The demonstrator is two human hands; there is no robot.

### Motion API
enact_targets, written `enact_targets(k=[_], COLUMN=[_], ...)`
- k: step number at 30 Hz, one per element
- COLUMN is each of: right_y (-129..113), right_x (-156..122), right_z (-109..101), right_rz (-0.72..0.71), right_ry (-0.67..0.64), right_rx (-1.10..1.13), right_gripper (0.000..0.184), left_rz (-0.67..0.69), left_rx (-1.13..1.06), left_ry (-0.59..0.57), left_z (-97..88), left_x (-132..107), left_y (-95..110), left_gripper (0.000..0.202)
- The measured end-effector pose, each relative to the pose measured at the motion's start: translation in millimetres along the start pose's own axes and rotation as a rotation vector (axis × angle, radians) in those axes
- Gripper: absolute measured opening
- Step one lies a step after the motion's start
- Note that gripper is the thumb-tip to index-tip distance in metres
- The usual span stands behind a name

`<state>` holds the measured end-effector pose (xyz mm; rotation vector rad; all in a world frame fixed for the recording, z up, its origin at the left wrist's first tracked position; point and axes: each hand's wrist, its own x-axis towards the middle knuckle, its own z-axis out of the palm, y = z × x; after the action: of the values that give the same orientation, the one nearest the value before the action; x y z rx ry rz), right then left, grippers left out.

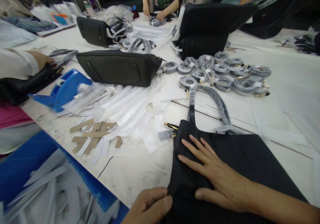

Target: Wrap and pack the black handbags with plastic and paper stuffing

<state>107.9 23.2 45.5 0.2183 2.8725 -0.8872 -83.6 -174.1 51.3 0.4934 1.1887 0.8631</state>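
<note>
Black bag [250,157] under splayed right fingers [191,164]

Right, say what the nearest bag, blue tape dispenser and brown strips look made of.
Nearest bag: leather or imitation, smooth satin, softly creasing. Blue tape dispenser: probably hard plastic, glossy, rigid curves. Brown strips: likely card, dull, flat, straight-edged.

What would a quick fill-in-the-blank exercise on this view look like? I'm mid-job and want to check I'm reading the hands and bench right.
1. The right hand lies spread on the ____ bag.
2. The left hand pinches the bag between its index finger and ____.
3. In the picture, the brown strips lie to the ____ of that bag.
4. The coiled straps rest on a ____-topped table.

Missing words: black; thumb; left; white.
</note>
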Motion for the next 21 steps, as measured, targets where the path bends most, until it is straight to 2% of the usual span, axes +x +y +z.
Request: enact_targets(k=[3,5,8,11,15,19,21], right_y=[7,12,17,21,24,24,24], right_x=[2,2,-1,-3,-4,-3,-2], right_z=[11,18,25,28,30,32,32], right_rz=[-0.016,-0.037,-0.078,-0.11,-0.136,-0.167,-0.178], right_ry=[-0.043,-0.032,0.025,0.05,0.039,0.002,0.002], right_rx=[-0.025,-0.045,-0.049,-0.068,-0.124,-0.16,-0.17], right_gripper=[0.072,0.069,0.066,0.063,0.061,0.063,0.063], left_rz=[-0.002,-0.034,-0.007,0.155,0.386,0.54,0.673], left_rx=[0.016,0.015,-0.023,-0.012,0.296,0.683,0.844], left_ry=[0.159,0.213,0.201,0.174,0.196,0.336,0.334], left_z=[2.6,3.5,4.4,5.6,8.5,2.2,-5.7], left_x=[14,22,21,5,-9,-5,-2], left_y=[-5,-11,-22,-31,-44,-50,-47], left_gripper=[0.057,0.054,0.053,0.061,0.063,0.055,0.057])
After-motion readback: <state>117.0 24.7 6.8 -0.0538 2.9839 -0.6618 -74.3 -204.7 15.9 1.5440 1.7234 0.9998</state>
